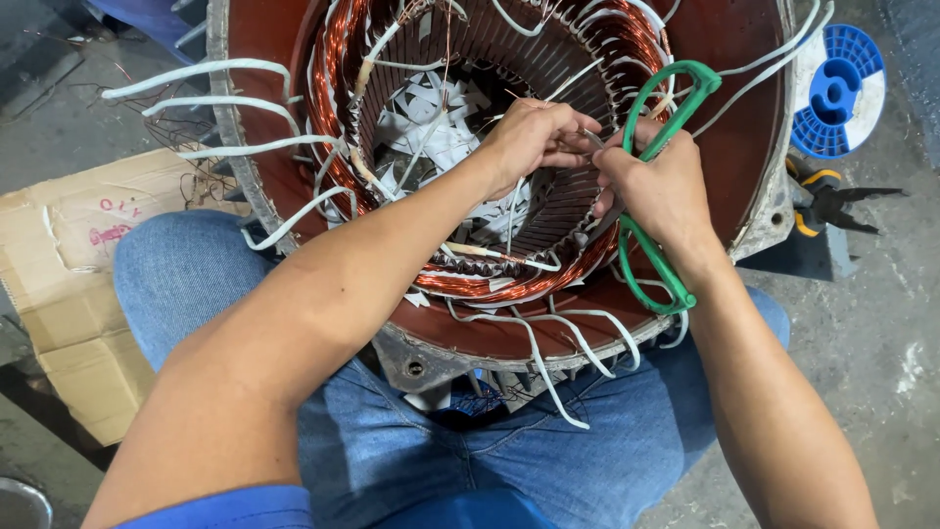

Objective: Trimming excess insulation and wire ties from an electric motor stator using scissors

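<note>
Motor housing (744, 147), centre frame, rested against the knees; copper coils (490, 284) sat wound in their slots, white sleeved leads (548, 362) hanging untied. Right hand (661, 186) gripped green scissors (651, 264); left hand (529, 137) pinched a strip, apparently mid-trim.

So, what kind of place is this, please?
Probably a motor repair or rewinding workshop. A large stator with copper windings sits before the seated person, whose right hand holds green-handled scissors. Pliers and a blue spool lie on the concrete floor.
</note>
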